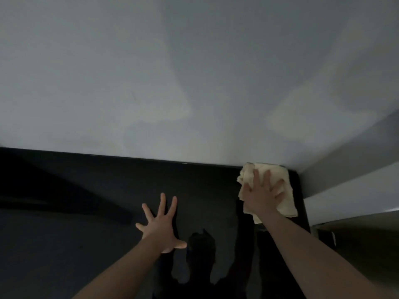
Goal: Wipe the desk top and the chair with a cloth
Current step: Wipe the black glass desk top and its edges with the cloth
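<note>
Cloth (280, 190) sits at the far right corner of the dark desk top (86, 244), right by the wall (194, 72). Our right hand (262, 196) presses it flat, fingers spread; left hand (160, 228) splayed on bare desk, holding nothing. We reckon desk wiping's underway; chair not in view, prob. undone.

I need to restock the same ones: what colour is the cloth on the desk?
Pale cream, plain; the cloth shows in the head view, under the right hand.
</note>
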{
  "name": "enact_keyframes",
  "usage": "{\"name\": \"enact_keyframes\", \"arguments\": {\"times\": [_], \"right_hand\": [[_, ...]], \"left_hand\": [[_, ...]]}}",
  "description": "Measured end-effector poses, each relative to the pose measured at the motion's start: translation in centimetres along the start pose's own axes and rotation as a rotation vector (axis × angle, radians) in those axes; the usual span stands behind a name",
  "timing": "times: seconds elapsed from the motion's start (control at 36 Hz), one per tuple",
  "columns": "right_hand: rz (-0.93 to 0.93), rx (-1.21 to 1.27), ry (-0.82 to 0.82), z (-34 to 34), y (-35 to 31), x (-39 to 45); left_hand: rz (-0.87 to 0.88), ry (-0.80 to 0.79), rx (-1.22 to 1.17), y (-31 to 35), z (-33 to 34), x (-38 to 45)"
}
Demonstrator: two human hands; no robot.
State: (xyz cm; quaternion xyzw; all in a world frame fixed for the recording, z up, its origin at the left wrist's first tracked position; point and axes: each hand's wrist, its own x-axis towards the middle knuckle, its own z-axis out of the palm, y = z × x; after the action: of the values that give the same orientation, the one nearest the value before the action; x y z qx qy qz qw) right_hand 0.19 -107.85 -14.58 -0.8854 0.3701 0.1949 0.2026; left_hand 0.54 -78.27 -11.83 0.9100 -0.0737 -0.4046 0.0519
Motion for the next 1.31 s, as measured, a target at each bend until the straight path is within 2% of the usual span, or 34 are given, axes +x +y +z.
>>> {"name": "enact_keyframes", "arguments": {"times": [0.14,0.31,0.61,0.78,0.94,1.11,1.19,1.31], "right_hand": [[-0.099,-0.078,-0.084,1.5,-3.0,-1.3],[-0.16,-0.123,-0.139,0.2,-1.5,-1.6],[-0.158,-0.112,-0.061,1.8,-1.4,-0.4],[-0.136,-0.088,-0.03,2.1,-2.1,-0.8],[-0.042,-0.07,0.011,2.7,-5.4,-2.3],[0.028,-0.146,-0.052,5.2,-8.8,-2.3],[0.005,-0.153,0.001,6.1,-12.3,-4.2],[0.063,-0.105,-0.059,7.8,-16.3,-5.5]], "left_hand": [[0.032,0.004,0.024,-0.6,-0.1,0.2],[0.047,0.02,0.039,-1.1,-0.1,0.2],[0.081,0.041,0.094,-1.7,-0.1,0.7],[0.181,0.03,0.056,-3.8,-1.7,0.6],[0.24,0.167,0.017,-11.5,-5.2,0.0],[0.091,0.185,0.145,-23.0,-9.2,0.1],[-0.009,0.197,0.098,-28.7,-11.2,0.6],[-0.103,0.203,0.016,-36.3,-13.5,1.5]]}}
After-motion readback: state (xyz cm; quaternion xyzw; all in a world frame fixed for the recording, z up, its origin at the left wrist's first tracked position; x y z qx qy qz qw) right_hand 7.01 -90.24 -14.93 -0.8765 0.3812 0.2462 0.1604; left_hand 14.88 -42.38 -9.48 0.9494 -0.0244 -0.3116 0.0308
